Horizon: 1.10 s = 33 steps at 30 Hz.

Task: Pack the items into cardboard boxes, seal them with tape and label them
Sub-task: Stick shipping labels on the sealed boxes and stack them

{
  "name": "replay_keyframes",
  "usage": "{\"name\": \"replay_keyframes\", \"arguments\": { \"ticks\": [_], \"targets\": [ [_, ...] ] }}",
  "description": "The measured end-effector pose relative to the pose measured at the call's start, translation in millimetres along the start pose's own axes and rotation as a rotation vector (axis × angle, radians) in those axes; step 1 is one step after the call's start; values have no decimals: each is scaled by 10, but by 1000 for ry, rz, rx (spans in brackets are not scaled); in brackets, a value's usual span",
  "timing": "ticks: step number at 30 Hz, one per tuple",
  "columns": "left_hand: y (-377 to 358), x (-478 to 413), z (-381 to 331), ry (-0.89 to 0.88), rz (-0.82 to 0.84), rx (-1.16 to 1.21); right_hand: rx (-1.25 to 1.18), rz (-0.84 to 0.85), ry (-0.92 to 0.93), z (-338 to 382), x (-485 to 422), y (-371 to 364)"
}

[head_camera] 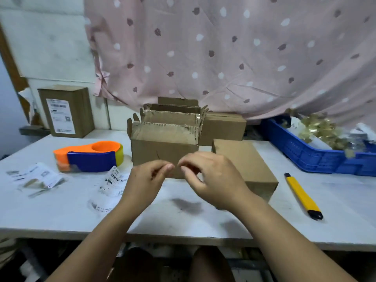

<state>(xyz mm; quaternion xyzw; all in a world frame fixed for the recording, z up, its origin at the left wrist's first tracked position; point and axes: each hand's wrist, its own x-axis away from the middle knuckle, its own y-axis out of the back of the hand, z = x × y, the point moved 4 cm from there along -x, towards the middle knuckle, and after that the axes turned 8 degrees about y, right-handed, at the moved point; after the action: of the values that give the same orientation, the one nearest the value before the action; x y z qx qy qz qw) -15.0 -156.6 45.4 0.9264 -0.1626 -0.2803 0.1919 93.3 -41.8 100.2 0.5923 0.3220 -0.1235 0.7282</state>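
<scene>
An open cardboard box (162, 151) with torn flaps stands upright at the middle of the white table (61, 212). My left hand (146, 180) and my right hand (213, 180) hover just in front of it, fingertips pinched and nearly touching each other. Nothing is visible between the fingers. A closed box (248, 165) lies right of my right hand. An orange and blue tape dispenser (89, 157) sits to the left. Printed labels (114, 184) lie beside my left hand, and more labels (36, 176) lie further left.
More open boxes (173, 115) and a closed box (223, 127) stand behind the front one. A sealed, labelled box (67, 112) is at the back left. A yellow utility knife (303, 196) lies on the right. A blue crate (305, 155) holds gold items (319, 129). A pink curtain (223, 47) hangs behind.
</scene>
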Motion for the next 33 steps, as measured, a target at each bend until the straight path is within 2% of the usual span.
{"name": "replay_keyframes", "arguments": {
  "ticks": [2, 4, 7, 10, 12, 14, 18, 22, 25, 30, 33],
  "targets": [
    [177, 60, 229, 53, -58, -112, -18, 197, 50, 146, -65, -261],
    [392, 153, 366, 75, -167, -234, -9, 314, 84, 247, -121, -502],
    [697, 240, 535, 168, -316, -293, -85, 363, 41, 309, -196, -804],
    [932, 288, 759, 306, -353, -236, -247, 390, -98, 284, -268, -1107],
    [1042, 311, 911, 424, -313, -195, -340, 366, -203, 254, -317, -1285],
    [1111, 320, 1003, 526, -243, -140, -478, 262, -345, 229, -357, -1417],
    [1124, 301, 1089, 610, -100, -98, -759, 99, -584, 216, -455, -1594],
    [1096, 221, 1158, 677, -56, 90, -705, 165, -592, 210, -568, -1691],
    [1091, 110, 1159, 685, -56, 136, -716, 130, -592, 213, -533, -1726],
    [1012, 90, 1064, 598, -69, 248, -948, -19, -594, 165, -448, -1704],
    [989, 150, 1032, 526, -55, 297, -1083, -27, -628, 164, -431, -1727]
  ]
}}
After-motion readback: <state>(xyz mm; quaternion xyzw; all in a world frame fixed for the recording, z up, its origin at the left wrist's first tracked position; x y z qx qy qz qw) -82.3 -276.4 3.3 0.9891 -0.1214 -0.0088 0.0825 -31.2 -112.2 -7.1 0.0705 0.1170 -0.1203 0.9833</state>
